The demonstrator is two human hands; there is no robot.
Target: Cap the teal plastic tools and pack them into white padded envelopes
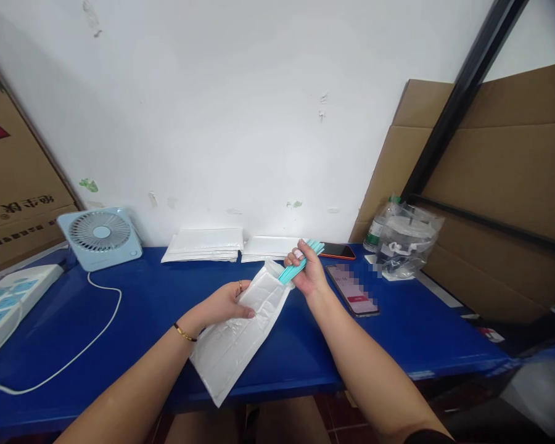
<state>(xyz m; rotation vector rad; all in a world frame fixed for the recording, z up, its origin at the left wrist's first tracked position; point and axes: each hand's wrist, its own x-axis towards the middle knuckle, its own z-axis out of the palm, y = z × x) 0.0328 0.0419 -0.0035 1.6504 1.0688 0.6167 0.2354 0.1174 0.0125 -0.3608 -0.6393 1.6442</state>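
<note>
A white, crinkled plastic packet (247, 330) slants above the near edge of the table, its upper end open. My left hand (226, 302) grips its left side, thumb on top and fingers hidden behind. In my closed right hand (309, 268) is a bundle of thin teal sticks (290, 272). The lower ends of the sticks are at the packet's open mouth; how far they reach inside is hidden. Their upper ends stick out above my fist.
Two stacks of white packets (203, 245) lie along the wall. A lit phone (351, 290) and another phone (337, 250) are on the right, near a bagged cup (404, 243) and a bottle (377, 231). A blue fan (102, 233), its cable and a power strip (16, 302) occupy the left.
</note>
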